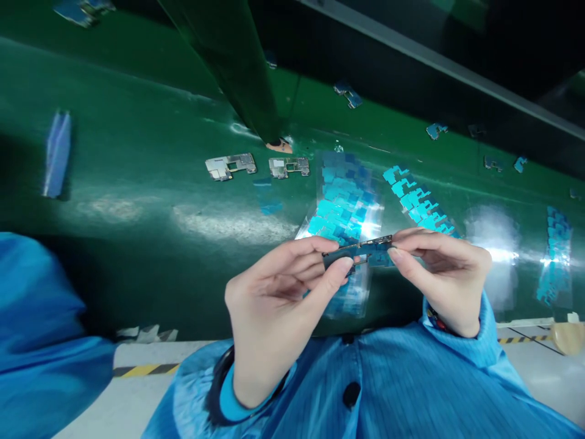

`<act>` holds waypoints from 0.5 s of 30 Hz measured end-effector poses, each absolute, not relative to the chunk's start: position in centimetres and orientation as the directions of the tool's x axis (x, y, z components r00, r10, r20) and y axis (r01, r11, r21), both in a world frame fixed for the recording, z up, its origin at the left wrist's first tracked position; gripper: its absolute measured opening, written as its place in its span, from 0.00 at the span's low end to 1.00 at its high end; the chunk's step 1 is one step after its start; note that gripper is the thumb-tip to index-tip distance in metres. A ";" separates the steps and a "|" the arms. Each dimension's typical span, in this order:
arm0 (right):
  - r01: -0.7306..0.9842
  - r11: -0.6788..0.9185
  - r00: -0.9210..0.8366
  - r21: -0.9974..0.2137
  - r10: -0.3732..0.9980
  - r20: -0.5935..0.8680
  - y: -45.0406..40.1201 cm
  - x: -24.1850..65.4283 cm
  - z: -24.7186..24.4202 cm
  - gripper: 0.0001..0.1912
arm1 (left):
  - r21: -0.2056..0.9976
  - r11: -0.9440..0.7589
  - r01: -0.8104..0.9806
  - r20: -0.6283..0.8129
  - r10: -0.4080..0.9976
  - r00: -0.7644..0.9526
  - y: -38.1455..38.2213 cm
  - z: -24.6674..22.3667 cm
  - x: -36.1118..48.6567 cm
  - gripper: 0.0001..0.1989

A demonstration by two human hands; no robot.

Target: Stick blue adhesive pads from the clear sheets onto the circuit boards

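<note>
In front of my chest, a small dark circuit board (365, 246) is held up nearly edge-on between both hands. My left hand (283, 299) is closed on the board's left end, thumb on the near face and fingers behind. At the other end, my right hand (443, 262) pinches the board's right corner between thumb and fingertips; whether it also grips a bit of blue film there I cannot tell. Under the hands lies a clear sheet with rows of blue film pieces (342, 201). Two bare circuit boards, a larger one (231, 166) and a smaller one (289, 167), rest beyond my left hand.
The green table (137, 164) carries another strip of blue pieces (420, 201) and a further sheet (555, 256) at right. A dark green post (233, 73) rises behind the boards. A violet-blue, long narrow object (57, 155) lies far left. Someone's blue sleeve (41, 335) is at left.
</note>
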State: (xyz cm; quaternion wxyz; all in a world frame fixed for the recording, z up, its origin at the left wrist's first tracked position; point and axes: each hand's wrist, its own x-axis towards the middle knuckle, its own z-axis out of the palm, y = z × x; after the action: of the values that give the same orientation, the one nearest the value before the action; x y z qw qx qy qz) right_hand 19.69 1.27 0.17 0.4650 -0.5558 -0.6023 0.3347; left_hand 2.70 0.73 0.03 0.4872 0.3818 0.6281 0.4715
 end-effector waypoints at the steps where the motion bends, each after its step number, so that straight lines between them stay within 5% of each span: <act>1: 0.361 0.158 0.050 -0.919 0.981 0.188 1.3 19.6 0.2 0.04 | 0.968 0.248 0.031 -0.233 0.941 -0.245 0.7 0.0 2.8 0.07; 15: 0.489 0.233 0.073 -0.841 0.950 0.305 1.3 18.7 -0.6 0.05 | 0.987 0.066 0.149 -0.017 0.950 -0.312 0.0 -0.6 3.3 0.07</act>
State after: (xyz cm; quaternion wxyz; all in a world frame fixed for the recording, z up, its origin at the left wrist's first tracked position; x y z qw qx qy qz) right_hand 18.72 1.32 -0.60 0.4631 -0.5672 -0.6340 0.2486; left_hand 3.28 0.01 -0.60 0.3847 0.4428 0.6205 0.5204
